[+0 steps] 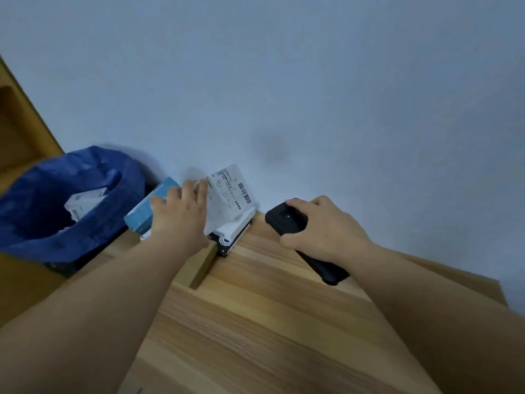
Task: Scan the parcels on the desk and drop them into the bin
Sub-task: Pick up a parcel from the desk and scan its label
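Observation:
My left hand [179, 211] reaches over the parcels at the far left corner of the wooden desk [270, 308], its fingers on a white parcel with a barcode label [233, 194] and its thumb side against a light blue box [150, 209]. Whether it grips either one I cannot tell. Beneath the white parcel lies a dark box [224, 244]. My right hand [321, 226] grips a black handheld scanner [287, 220] just above the desk, right of the parcels. The bin with a blue bag [42, 217] stands left of the desk with white parcels [85, 203] inside.
A pale blue wall [284, 81] runs directly behind the desk. A wooden shelf unit [20, 132] stands at the far left behind the bin. A raised wooden strip [203, 265] marks the desk's left edge.

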